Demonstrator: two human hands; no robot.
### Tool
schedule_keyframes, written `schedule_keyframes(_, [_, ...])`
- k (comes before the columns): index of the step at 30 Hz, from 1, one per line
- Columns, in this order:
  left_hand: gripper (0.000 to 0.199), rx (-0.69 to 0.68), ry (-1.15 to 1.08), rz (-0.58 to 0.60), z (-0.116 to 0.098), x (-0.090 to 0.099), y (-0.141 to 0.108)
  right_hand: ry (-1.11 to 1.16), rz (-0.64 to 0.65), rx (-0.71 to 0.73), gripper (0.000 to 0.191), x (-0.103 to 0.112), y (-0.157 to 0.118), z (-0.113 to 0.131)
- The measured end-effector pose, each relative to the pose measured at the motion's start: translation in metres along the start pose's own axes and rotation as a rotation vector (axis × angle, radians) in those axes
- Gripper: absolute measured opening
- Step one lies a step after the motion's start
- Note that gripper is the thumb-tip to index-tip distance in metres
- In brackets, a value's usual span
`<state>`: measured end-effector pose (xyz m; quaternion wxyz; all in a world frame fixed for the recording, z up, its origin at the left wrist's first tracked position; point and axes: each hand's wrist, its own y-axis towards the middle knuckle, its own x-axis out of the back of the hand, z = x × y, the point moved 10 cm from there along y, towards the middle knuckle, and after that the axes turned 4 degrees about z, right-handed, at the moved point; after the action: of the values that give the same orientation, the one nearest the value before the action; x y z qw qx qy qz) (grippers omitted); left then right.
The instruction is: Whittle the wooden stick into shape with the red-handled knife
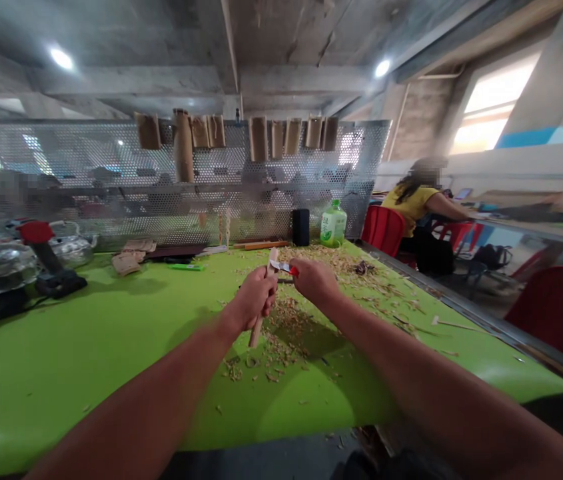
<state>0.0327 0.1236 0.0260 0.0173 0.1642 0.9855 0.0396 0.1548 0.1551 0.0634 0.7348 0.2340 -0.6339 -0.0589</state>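
Okay so right up close, my left hand point(256, 298) is clenched around a pale wooden stick point(260, 325), which stands tilted with its top poking out above the fist and its lower end sticking out below, toward me. My right hand point(315, 280) is just beside it, closed on a small knife point(281, 267) with a red handle, and the blade sits right up against the top part of the stick. The hands are almost touching.

Under and around both hands there's a big messy pile of wood shavings point(281, 340) all over the green table point(86, 380), and it spreads out past my right hand too. A thin wooden sliver point(454, 325) lies well off to the right of that hand.

Past the hands there's a green marker-looking thing point(187, 267), some cardboard scraps point(128, 260) and an orange wooden strip point(261, 245). Further back, beyond my right hand, are a black cylinder point(300, 227) and a green plastic bottle point(334, 225). Off left of my left hand sits a red-topped tool point(36, 233), can't tell exactly what it is. Behind it all is a perforated metal screen point(76, 167) with brown cardboard tubes point(184, 147) hanging on it, and way off right a person in a yellow shirt point(414, 203) works at another table.
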Motion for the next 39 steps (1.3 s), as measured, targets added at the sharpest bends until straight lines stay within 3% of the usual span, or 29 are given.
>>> schedule_keyframes(5, [0.011,0.042,0.011,0.005,0.002,-0.002,-0.004,-0.013,0.019,-0.049,0.029,-0.001,0.003,-0.006])
schedule_keyframes(10, [0.017,0.013,0.008,0.142,-0.002,-0.030,-0.013,0.044,0.074,-0.313,0.029,-0.002,0.013,-0.062])
schedule_keyframes(13, [0.021,0.007,-0.061,0.101,-0.004,-0.027,-0.011,0.081,0.020,-0.356,0.030,0.005,0.015,-0.081])
schedule_keyframes(15, [0.024,0.029,-0.088,0.041,-0.003,-0.015,-0.007,0.090,-0.044,-0.320,0.030,0.012,0.013,-0.074])
schedule_keyframes(18, [0.025,0.048,-0.094,-0.009,-0.001,-0.001,-0.002,0.078,-0.055,-0.186,0.028,0.010,0.008,-0.042])
schedule_keyframes(22, [0.013,0.036,-0.065,-0.003,-0.002,-0.002,-0.002,0.042,0.009,-0.039,0.026,-0.001,0.002,-0.007])
schedule_keyframes(31, [0.009,0.037,-0.018,-0.020,-0.006,-0.009,-0.006,-0.031,0.019,-0.051,0.030,0.000,0.004,-0.007])
schedule_keyframes(33, [0.011,0.044,-0.019,-0.005,-0.006,-0.014,-0.009,-0.010,0.017,-0.114,0.032,0.001,0.009,-0.023])
schedule_keyframes(36, [0.020,0.033,-0.034,0.112,-0.007,-0.032,-0.015,0.067,0.066,-0.348,0.032,-0.002,0.014,-0.075])
schedule_keyframes(39, [0.027,0.003,-0.109,0.146,-0.011,-0.037,-0.017,0.089,0.005,-0.465,0.035,0.007,0.014,-0.110])
